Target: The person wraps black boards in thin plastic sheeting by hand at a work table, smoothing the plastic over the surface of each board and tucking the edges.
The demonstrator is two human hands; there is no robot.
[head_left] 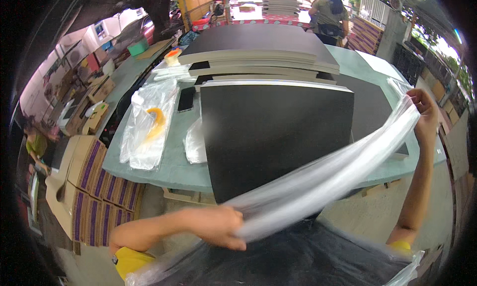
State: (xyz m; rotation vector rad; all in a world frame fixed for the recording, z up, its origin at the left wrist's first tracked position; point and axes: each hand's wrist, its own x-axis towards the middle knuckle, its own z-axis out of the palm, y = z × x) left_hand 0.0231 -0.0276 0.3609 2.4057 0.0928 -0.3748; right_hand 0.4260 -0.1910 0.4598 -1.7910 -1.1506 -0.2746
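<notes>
"Plastic point(323, 184), where?"
"Stretched slantwise, lower centre to right of frame, before black board point(278, 127)."
"Held?"
"Right grip point(423, 113) pinches upper end, far right; left grip point(218, 226) closed on lower end, lower centre."

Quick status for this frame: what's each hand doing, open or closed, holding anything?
Left hand: closed, holding the lower end of the clear plastic.
Right hand: closed, holding the raised end of the same plastic.

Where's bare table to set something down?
The green table shows bare at front left, between the plastic bags and the near edge, and right of the board stack, beside the white sheet. Boards crowd the middle; bags and phone, the left.
</notes>
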